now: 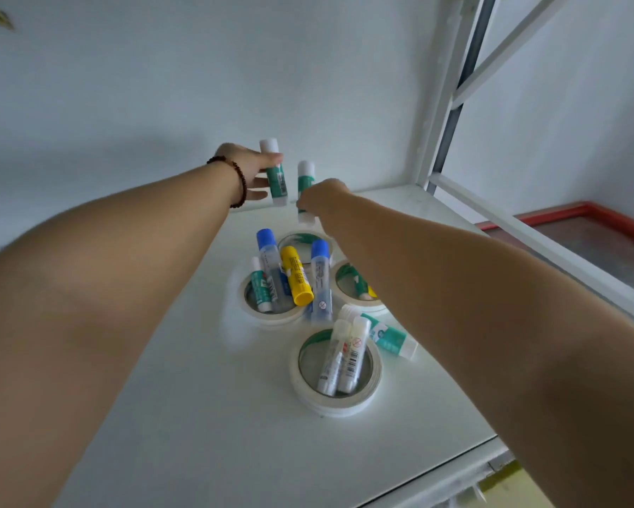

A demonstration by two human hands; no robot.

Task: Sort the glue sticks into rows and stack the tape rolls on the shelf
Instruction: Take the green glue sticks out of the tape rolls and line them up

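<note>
My left hand (pixel 247 170) grips a green glue stick (pixel 275 176) upright, thumb over its front and fingers behind, white cap up, at the far end of the white shelf (pixel 198 416). A dark bead bracelet (pixel 239 183) sits on that wrist. Just to the right of that grip, my right hand (pixel 321 199) is curled round a second green glue stick (pixel 304 177), also upright, its white cap standing above my knuckles; I cannot tell whether either stick's base touches the shelf.

Nearer to me than both grips lies the unsorted pile. Closest to the right hand is a tape roll (pixel 300 240) lying flat, with two blue-capped glue sticks (pixel 267 262) and a yellow glue stick (pixel 296 276) lying across it and across the left tape roll (pixel 271 309), which also holds a small green stick (pixel 261 289). Under my right forearm a third tape roll (pixel 352 287) lies flat, partly hidden. Nearest me, a fourth tape roll (pixel 335 397) holds two clear glue sticks (pixel 341 357) leaning on its rim, and another green glue stick (pixel 390 337) lies just beside it, to the right.

Beyond the grips stands a white wall (pixel 161 86); the shelf's white frame (pixel 447 104) rises on the right.
</note>
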